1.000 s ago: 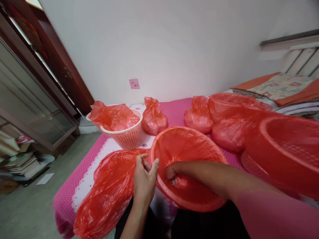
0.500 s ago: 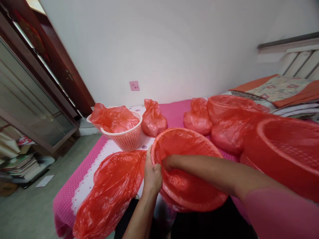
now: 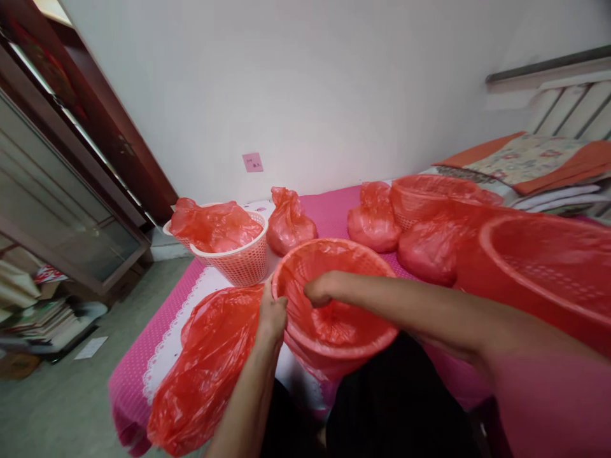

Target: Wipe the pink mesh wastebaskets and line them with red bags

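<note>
A round plastic basket (image 3: 329, 356) lined with a thin red plastic bag (image 3: 358, 305) stands tilted toward me at the table's front. On its left rim, my left hand (image 3: 273, 316) is closed, thumb inside and fingers around the outside. My right hand (image 3: 319, 289) reaches down into the lined basket, its fingers curled against the bag near the left inner wall. The fingertips are hidden, so whatever they hold cannot be made out. Just left of my left hand lies a loose, puffed red plastic bag (image 3: 210, 362).
White-rimmed baskets with a red bag (image 3: 214, 226) on top stand back left. Knotted, filled red bags (image 3: 291, 229) sit along the wall. Large red-wrapped baskets (image 3: 539, 267) fill the right side. Folded cloths (image 3: 539, 159) lie back right; a pink dotted cloth (image 3: 133, 375) covers the table.
The basket has shifted left and come more upright, with my left hand still on its rim. My right hand has risen slightly inside it. The view has moved a little.
</note>
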